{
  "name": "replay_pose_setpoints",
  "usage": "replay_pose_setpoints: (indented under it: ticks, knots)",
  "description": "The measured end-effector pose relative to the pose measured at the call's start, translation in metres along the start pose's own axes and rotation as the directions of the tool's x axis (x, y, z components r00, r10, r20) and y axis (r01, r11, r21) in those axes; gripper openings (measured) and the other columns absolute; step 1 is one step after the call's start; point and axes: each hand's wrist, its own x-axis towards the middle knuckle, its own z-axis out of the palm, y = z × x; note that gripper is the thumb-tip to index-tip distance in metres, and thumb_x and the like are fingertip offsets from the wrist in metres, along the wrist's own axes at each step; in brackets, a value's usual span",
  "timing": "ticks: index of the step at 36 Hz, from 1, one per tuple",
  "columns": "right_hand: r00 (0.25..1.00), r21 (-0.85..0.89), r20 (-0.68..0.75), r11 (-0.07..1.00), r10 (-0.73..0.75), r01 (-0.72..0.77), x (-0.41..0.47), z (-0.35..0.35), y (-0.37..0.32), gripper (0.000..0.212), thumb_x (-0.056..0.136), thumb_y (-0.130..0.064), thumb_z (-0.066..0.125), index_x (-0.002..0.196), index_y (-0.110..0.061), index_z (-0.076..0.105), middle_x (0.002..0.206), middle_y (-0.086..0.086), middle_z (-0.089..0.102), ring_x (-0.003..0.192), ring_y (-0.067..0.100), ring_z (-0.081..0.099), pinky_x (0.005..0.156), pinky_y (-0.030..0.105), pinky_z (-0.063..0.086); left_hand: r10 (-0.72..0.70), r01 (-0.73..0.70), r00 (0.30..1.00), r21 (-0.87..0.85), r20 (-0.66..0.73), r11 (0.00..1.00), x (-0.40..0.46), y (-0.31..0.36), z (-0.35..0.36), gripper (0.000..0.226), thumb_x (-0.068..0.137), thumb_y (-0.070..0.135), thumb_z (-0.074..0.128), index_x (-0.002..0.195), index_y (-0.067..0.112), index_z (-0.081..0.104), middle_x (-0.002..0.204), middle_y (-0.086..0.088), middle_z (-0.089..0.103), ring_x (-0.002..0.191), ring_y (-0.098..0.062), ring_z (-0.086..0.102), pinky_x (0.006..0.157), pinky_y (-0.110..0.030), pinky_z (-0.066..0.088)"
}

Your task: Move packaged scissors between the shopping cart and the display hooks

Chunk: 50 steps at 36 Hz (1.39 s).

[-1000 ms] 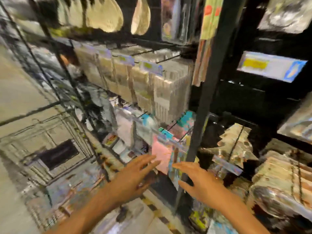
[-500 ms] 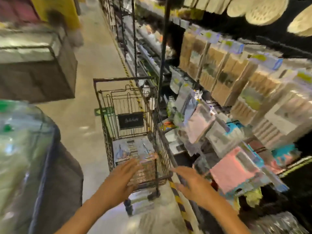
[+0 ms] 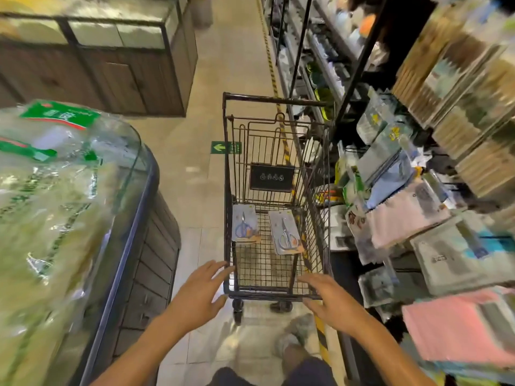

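Note:
A dark wire shopping cart [image 3: 228, 190] stands in the aisle in front of me. Two packaged scissors lie flat on its basket floor: one with blue handles [image 3: 244, 224] at the left, one with grey handles [image 3: 285, 232] at the right. My left hand [image 3: 202, 292] hovers with spread fingers just outside the cart's near left corner. My right hand [image 3: 328, 300] reaches with straight fingers over the cart's near right rim. Both hands hold nothing. Display hooks with hanging packages [image 3: 404, 215] fill the rack at my right.
A glass-fronted counter with bagged goods [image 3: 55, 204] bulges at my left. A wooden cabinet [image 3: 111, 65] stands beyond it. A yellow-black floor stripe [image 3: 271, 68] runs along the shelf base. My shoe [image 3: 295, 332] is just behind the cart.
My view swung from the display rack leftward and down to the cart. Both hands moved with it, from the hanging packages to the cart's near rim, still holding nothing.

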Motion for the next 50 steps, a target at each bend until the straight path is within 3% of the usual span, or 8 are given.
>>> replay_pose_setpoints:
  ticks: [15, 22, 29, 39, 45, 47, 49, 50]
  knots:
    - [0.987, 0.018, 0.163, 1.0, 0.01, -0.013, 0.132, -0.055, 0.095, 0.064, 0.101, -0.03, 0.052, 0.158, -0.022, 0.025, 0.165, 0.002, 0.022, 0.153, 0.022, 0.018, 0.123, 0.032, 0.016, -0.165, 0.167, 0.983, -0.02, 0.082, 0.986, 0.148, 0.045, 0.016, 0.065, 0.097, 0.034, 0.062, 0.156, 0.027, 0.034, 0.161, -0.003, 0.035, 0.15, -0.027, 0.03, 0.122, -0.039, 0.026]
    - [0.968, 0.145, 0.25, 0.989, -0.016, -0.021, 0.192, -0.056, 0.135, 0.068, 0.097, -0.035, 0.063, 0.156, -0.022, 0.032, 0.161, 0.01, 0.032, 0.149, 0.031, 0.03, 0.12, 0.044, 0.03, -0.28, 0.297, 0.931, -0.042, 0.233, 0.954, 0.233, 0.056, 0.055, 0.07, 0.097, 0.045, 0.051, 0.16, 0.027, 0.025, 0.167, -0.006, 0.02, 0.155, -0.031, 0.012, 0.126, -0.047, 0.016]
    - [0.972, 0.224, 0.235, 0.972, 0.024, -0.078, 0.231, -0.052, 0.146, 0.065, 0.094, -0.027, 0.066, 0.153, -0.022, 0.038, 0.155, 0.005, 0.042, 0.141, 0.026, 0.043, 0.116, 0.036, 0.036, -0.273, 0.302, 0.939, -0.123, 0.207, 0.945, 0.278, 0.041, 0.082, 0.066, 0.088, 0.028, 0.064, 0.15, 0.015, 0.045, 0.153, -0.015, 0.044, 0.141, -0.04, 0.04, 0.116, -0.055, 0.036]
    - [0.973, 0.289, 0.146, 0.933, 0.178, -0.214, 0.295, 0.005, 0.169, 0.06, 0.09, -0.017, 0.066, 0.146, -0.01, 0.045, 0.141, 0.012, 0.053, 0.129, 0.029, 0.051, 0.111, 0.042, 0.041, -0.263, 0.333, 0.887, -0.132, 0.381, 0.933, 0.312, -0.027, 0.151, 0.069, 0.095, 0.026, 0.064, 0.157, 0.022, 0.033, 0.165, -0.009, 0.025, 0.153, -0.035, 0.017, 0.124, -0.051, 0.022]
    - [0.961, 0.475, 0.129, 0.835, 0.245, -0.277, 0.333, 0.058, 0.188, 0.053, 0.084, 0.002, 0.068, 0.135, 0.001, 0.052, 0.12, 0.022, 0.06, 0.097, 0.023, 0.06, 0.081, 0.024, 0.051, -0.268, 0.336, 0.894, -0.141, 0.36, 0.931, 0.335, -0.075, 0.186, 0.067, 0.088, 0.026, 0.067, 0.149, 0.008, 0.046, 0.155, -0.018, 0.041, 0.142, -0.044, 0.037, 0.115, -0.053, 0.034]
    - [0.96, 0.503, 0.116, 0.818, 0.256, -0.279, 0.349, 0.069, 0.194, 0.049, 0.085, 0.016, 0.061, 0.13, -0.001, 0.053, 0.115, 0.011, 0.062, 0.088, 0.028, 0.054, 0.072, 0.032, 0.048, -0.258, 0.32, 0.901, -0.135, 0.349, 0.938, 0.343, -0.089, 0.2, 0.068, 0.083, 0.016, 0.076, 0.144, 0.005, 0.05, 0.148, -0.022, 0.048, 0.137, -0.046, 0.043, 0.112, -0.053, 0.038]
    - [0.952, 0.593, 0.117, 0.749, 0.282, -0.295, 0.367, 0.077, 0.198, 0.052, 0.085, 0.01, 0.063, 0.131, -0.011, 0.051, 0.12, -0.006, 0.058, 0.089, 0.037, 0.057, 0.067, 0.041, 0.05, -0.257, 0.323, 0.896, -0.135, 0.362, 0.937, 0.351, -0.102, 0.212, 0.066, 0.084, 0.019, 0.073, 0.144, 0.005, 0.051, 0.147, -0.023, 0.048, 0.137, -0.046, 0.043, 0.115, -0.053, 0.038]
    - [0.95, 0.603, 0.095, 0.742, 0.296, -0.292, 0.378, 0.084, 0.202, 0.05, 0.084, 0.002, 0.066, 0.13, -0.012, 0.052, 0.125, 0.0, 0.059, 0.095, 0.038, 0.06, 0.066, 0.04, 0.051, -0.243, 0.309, 0.902, -0.143, 0.357, 0.94, 0.354, -0.107, 0.218, 0.067, 0.084, 0.021, 0.07, 0.146, 0.005, 0.05, 0.148, -0.023, 0.046, 0.138, -0.045, 0.042, 0.116, -0.052, 0.037]
